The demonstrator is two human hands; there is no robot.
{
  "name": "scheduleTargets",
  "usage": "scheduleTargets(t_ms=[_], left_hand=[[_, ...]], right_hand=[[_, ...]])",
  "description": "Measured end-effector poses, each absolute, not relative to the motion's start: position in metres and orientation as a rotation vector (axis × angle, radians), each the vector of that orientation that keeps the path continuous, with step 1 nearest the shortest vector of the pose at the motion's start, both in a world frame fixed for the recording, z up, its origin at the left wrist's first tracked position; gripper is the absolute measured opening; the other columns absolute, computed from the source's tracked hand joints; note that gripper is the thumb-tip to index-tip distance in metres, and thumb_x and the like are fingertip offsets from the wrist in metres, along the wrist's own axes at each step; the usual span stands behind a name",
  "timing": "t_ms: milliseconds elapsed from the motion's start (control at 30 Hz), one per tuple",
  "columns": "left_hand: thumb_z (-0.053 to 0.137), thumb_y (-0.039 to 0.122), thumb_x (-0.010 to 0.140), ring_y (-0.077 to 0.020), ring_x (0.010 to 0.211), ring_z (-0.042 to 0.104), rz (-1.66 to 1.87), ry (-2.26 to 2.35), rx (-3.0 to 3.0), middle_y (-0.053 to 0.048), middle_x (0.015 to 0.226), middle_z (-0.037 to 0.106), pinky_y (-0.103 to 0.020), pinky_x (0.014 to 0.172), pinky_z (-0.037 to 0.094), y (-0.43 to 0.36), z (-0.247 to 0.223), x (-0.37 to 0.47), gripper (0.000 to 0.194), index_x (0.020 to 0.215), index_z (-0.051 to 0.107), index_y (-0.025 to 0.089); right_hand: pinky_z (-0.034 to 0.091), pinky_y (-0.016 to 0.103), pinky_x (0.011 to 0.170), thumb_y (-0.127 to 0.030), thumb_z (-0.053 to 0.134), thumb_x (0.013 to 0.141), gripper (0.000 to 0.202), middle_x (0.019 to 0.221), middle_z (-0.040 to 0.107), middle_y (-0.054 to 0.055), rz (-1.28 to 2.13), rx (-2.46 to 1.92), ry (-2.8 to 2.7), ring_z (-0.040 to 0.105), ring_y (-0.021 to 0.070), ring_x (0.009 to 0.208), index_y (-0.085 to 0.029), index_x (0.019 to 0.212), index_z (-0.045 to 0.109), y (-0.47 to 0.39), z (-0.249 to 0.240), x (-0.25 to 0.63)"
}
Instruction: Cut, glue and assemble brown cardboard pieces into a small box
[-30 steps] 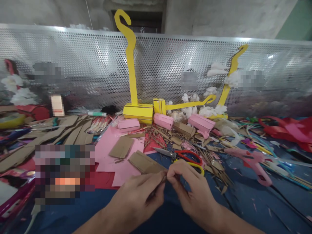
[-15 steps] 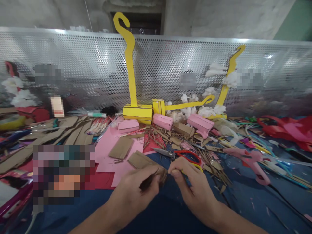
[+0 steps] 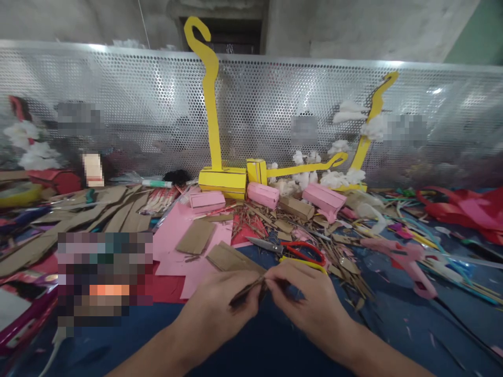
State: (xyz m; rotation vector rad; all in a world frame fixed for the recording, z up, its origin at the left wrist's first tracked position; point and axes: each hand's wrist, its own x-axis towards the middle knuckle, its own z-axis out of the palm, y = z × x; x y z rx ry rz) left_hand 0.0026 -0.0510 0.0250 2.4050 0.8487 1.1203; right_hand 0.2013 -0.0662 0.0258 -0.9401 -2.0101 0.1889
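My left hand (image 3: 214,306) is closed around a small piece of brown cardboard (image 3: 245,294), held tilted above the table. Much of the piece is hidden by my fingers. At its right edge my right hand (image 3: 312,306) is closed too, thumb and fingertips pinching the cardboard. Just beyond my hands lies another flat cardboard piece (image 3: 230,257), and a further cardboard rectangle (image 3: 195,236) rests on pink paper (image 3: 167,241). Behind my right hand lie scissors (image 3: 302,250) with red handles, blades partly open.
A pink glue gun (image 3: 411,262) with its cord lies at the right. Cardboard scraps (image 3: 348,262) litter the middle. Farther back are small pink boxes (image 3: 207,200) and a yellow box (image 3: 222,180) with a tall hooked strip, before a perforated metal panel (image 3: 267,104). Cardboard strips (image 3: 106,209) lie left.
My right hand has moved slightly left and its fingertips now meet the cardboard edge. The cardboard in my left hand has turned, showing more edge-on.
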Motion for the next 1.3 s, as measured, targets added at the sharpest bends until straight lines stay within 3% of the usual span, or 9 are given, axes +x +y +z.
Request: scheduleTargets(t_ms=[133,400,533,800,1033,1300], left_hand=[[0.052,0.009,0.091,-0.0079,0.051,0.047,1.116,0.858,2.443,0.004,0.062,0.058,-0.020,0.050,0.035,-0.049,0.025,0.003,0.020,0.076,0.062,0.018],[0.054,0.006,0.088,-0.0092,0.063,0.061,1.105,0.809,2.422,0.002,0.076,0.072,-0.018,0.061,0.045,-0.045,0.023,0.002,0.019,0.088,0.069,0.018],[0.054,0.008,0.090,-0.0101,0.074,0.066,1.093,0.791,2.394,0.002,0.082,0.073,-0.017,0.071,0.048,-0.044,0.026,0.000,0.018,0.092,0.068,0.020],[0.052,0.007,0.090,-0.0084,0.071,0.064,1.047,0.802,2.330,0.004,0.081,0.072,-0.016,0.071,0.047,-0.044,0.033,0.000,0.020,0.088,0.067,0.021],[0.054,0.009,0.089,-0.0088,0.064,0.059,1.068,0.852,2.378,0.004,0.074,0.069,-0.019,0.064,0.045,-0.040,0.025,-0.004,0.017,0.087,0.067,0.020],[0.059,0.009,0.086,-0.0104,0.070,0.064,1.059,0.823,2.416,0.003,0.078,0.072,-0.020,0.069,0.047,-0.040,0.024,-0.004,0.013,0.084,0.065,0.020]], right_hand=[[0.045,0.021,0.062,-0.010,0.056,0.091,0.017,0.072,0.065,0.000,0.173,-0.957,-1.995,0.060,0.0122,0.063,-0.020,0.082,0.066,-0.068,0.025,0.199],[0.044,0.020,0.058,-0.008,0.057,0.080,0.016,0.066,0.063,-0.003,0.424,-1.106,-1.879,0.057,0.0113,0.059,-0.020,0.074,0.066,-0.068,0.025,0.199],[0.042,0.021,0.056,-0.016,0.056,0.085,0.014,0.065,0.062,-0.002,0.675,-1.151,-1.792,0.055,0.0119,0.059,-0.019,0.075,0.066,-0.067,0.028,0.198],[0.045,0.022,0.058,-0.034,0.057,0.095,0.020,0.067,0.059,-0.002,1.102,-1.036,-1.613,0.057,0.0123,0.061,-0.019,0.082,0.060,-0.066,0.033,0.194],[0.050,0.026,0.069,-0.030,0.058,0.096,0.016,0.083,0.071,0.003,0.892,-1.059,-1.784,0.066,0.0167,0.075,-0.020,0.093,0.069,-0.067,0.030,0.200],[0.046,0.022,0.062,-0.015,0.060,0.086,0.011,0.073,0.068,-0.001,0.673,-1.105,-1.909,0.061,0.0128,0.066,-0.020,0.081,0.069,-0.064,0.034,0.200]])
